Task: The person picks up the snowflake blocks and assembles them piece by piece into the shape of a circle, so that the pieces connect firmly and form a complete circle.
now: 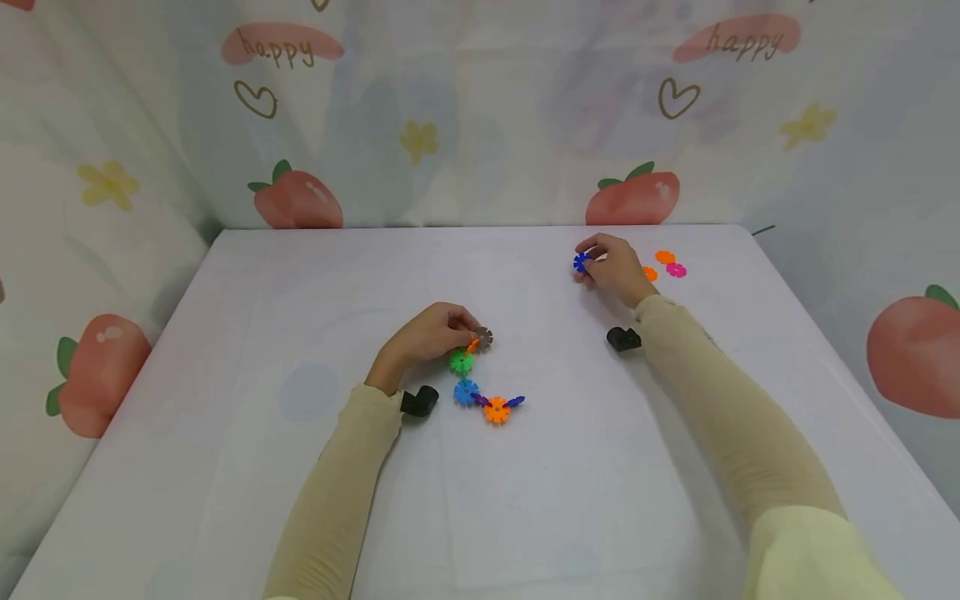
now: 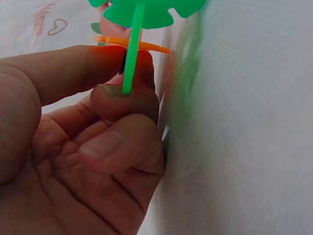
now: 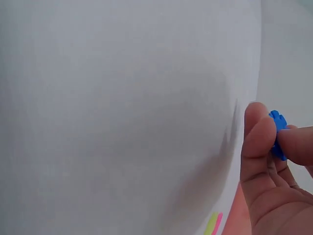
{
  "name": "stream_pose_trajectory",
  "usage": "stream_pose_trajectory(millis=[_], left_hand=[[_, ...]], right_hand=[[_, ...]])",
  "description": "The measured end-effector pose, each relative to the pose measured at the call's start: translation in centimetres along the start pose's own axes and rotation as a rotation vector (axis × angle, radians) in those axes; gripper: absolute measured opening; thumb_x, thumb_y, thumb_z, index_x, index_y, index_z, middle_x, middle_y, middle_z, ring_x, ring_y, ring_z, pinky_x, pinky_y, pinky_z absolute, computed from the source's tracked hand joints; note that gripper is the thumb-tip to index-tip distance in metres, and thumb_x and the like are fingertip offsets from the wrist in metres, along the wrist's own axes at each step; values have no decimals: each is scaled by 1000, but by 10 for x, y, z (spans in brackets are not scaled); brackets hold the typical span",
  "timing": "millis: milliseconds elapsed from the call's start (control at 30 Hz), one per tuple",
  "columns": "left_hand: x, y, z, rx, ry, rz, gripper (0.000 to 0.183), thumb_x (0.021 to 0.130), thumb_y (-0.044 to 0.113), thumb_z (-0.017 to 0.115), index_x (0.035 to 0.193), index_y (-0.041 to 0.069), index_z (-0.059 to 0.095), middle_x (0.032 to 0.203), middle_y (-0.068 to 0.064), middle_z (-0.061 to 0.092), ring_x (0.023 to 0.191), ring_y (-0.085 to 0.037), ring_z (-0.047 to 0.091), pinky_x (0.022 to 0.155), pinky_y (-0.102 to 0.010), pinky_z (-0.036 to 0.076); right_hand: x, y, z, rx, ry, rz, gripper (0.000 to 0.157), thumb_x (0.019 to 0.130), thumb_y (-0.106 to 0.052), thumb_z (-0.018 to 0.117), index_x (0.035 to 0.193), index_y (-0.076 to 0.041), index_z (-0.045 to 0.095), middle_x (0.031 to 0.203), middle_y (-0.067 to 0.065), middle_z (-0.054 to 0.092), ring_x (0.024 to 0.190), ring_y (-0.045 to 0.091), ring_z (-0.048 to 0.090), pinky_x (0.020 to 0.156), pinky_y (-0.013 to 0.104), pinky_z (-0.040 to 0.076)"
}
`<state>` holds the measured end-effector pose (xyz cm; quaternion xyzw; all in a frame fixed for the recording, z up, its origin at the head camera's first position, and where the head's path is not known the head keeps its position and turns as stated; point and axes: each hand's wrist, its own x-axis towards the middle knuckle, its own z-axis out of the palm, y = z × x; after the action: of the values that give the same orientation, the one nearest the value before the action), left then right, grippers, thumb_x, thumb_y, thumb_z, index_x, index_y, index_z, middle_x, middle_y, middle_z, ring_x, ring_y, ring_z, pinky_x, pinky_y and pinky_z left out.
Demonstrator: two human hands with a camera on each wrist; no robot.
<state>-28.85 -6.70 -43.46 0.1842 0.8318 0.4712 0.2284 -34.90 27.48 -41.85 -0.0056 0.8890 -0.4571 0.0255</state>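
A chain of notched plastic snowflake discs lies on the table near the middle, with a grey disc [image 1: 484,336], a green disc [image 1: 461,362], a light blue disc [image 1: 466,392] and an orange disc [image 1: 497,411] among its links. My left hand [image 1: 429,335] pinches the chain at its far end, by the grey disc. In the left wrist view, a green piece [image 2: 132,61] and an edge-on orange disc [image 2: 157,47] show at those fingertips. Farther right, my right hand [image 1: 617,271] holds a blue disc [image 3: 278,120] between thumb and fingers, above the table.
Loose discs, an orange one [image 1: 665,257] and a pink one [image 1: 677,271] among them, lie beyond my right wrist at the table's far right. A peach-printed cloth [image 1: 495,108] hangs behind the white tabletop [image 1: 570,500]. Black wrist devices [image 1: 624,338] sit under both wrists.
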Motion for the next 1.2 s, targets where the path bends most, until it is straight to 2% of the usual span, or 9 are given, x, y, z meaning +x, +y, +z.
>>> stream_pose_trajectory(millis=[133, 433, 767, 1033, 1200], left_hand=[[1, -1, 1, -7, -4, -7, 22, 103, 10, 65, 121, -2, 72, 105, -10, 69, 91, -22, 59, 81, -28, 49], [-1, 0, 0, 15, -12, -26, 21, 103, 10, 66, 120, 0, 73, 106, -9, 70, 93, -23, 59, 84, -30, 50], [1, 0, 1, -6, -25, -42, 21, 103, 9, 65, 120, -1, 72, 105, -10, 69, 91, -22, 58, 81, -28, 50], [2, 1, 0, -22, -33, -43, 23, 103, 10, 65, 122, -2, 72, 104, -10, 69, 88, -20, 57, 76, -27, 48], [4, 1, 0, -13, -37, -52, 23, 104, 10, 66, 123, -1, 71, 105, -10, 69, 88, -21, 57, 76, -27, 48]], right_hand=[[-3, -4, 10, 14, 0, -21, 30, 106, 3, 58, 136, 6, 61, 123, 26, 60, 86, 24, 68, 69, 17, 54], [-13, -21, 29, 85, -57, -17, 32, 107, -6, 64, 138, 3, 61, 120, 21, 65, 103, 30, 66, 80, 24, 55], [-30, -40, 50, 86, -139, -56, 30, 106, -6, 66, 134, 3, 64, 118, 19, 65, 105, 30, 65, 90, 29, 54], [-41, -49, 62, 77, -169, -71, 28, 104, -2, 67, 132, 2, 66, 120, 19, 67, 110, 31, 62, 96, 36, 53], [-47, -51, 67, 78, -202, -88, 26, 104, -4, 67, 130, 2, 67, 117, 19, 68, 106, 31, 64, 89, 37, 54]])
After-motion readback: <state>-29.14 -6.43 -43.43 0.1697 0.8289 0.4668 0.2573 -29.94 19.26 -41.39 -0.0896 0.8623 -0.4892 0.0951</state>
